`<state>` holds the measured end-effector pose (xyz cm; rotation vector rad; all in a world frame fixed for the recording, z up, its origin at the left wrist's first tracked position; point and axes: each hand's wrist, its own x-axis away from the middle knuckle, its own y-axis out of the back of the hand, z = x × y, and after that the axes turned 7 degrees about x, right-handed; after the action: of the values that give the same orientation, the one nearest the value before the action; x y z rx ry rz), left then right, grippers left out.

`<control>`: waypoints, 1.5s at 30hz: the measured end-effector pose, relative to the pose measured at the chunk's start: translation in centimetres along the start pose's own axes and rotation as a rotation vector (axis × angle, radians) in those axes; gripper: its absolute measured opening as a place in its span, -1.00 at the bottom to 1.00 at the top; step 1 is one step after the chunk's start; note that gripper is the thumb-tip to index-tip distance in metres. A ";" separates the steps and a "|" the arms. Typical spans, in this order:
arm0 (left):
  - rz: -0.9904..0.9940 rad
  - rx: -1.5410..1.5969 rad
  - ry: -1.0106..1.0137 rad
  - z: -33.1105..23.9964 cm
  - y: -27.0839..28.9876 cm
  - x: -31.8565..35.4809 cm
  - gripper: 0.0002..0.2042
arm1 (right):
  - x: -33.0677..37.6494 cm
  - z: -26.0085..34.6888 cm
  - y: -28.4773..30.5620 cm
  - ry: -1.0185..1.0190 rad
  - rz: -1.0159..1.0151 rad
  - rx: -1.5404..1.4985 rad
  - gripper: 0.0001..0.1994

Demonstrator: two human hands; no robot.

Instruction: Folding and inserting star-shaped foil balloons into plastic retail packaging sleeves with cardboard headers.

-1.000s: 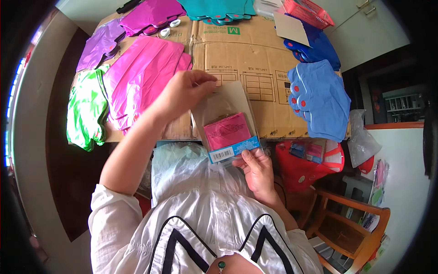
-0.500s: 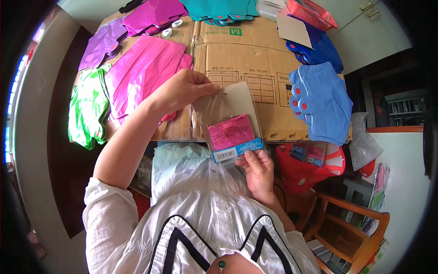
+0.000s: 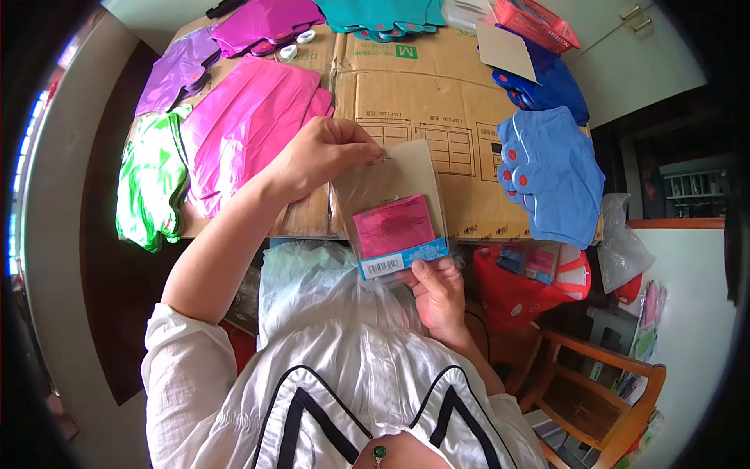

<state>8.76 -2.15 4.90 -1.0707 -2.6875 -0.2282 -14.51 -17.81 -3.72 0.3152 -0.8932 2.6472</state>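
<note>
A flat package [image 3: 394, 181] is held upright in front of me at the table's near edge: a beige card in a clear plastic sleeve, with a folded pink packet [image 3: 394, 225] and a blue strip along the bottom. My right hand [image 3: 439, 293] grips its lower right part, thumb in front and fingers behind. At the top left edge, my left hand [image 3: 336, 152] is pinched closed against the sleeve; what lies exactly between its fingertips is partly hidden. Behind my left forearm lies a stack of glossy pink foil pieces [image 3: 254, 109].
Flattened cardboard [image 3: 422, 86] covers the table. Around it lie green [image 3: 148, 180], purple [image 3: 176, 74], magenta [image 3: 266, 23], teal [image 3: 383, 14] and light blue [image 3: 558, 172] stacks. A red basket [image 3: 539, 23] stands at the far right. Below right are a red bag [image 3: 508, 293] and wooden chair [image 3: 601, 391].
The package has shifted slightly left, and my right hand with it. My left hand has moved a little to the right along the top edge.
</note>
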 end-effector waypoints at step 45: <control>0.003 -0.982 -0.325 -1.3 -2.7 0.3 -0.42 | -0.1 0.3 -0.1 0.057 0.052 0.102 -0.80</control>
<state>6.95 -4.18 6.08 -1.4152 -2.8484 -1.6138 -14.32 -17.90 -3.49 0.2422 -0.7600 2.7406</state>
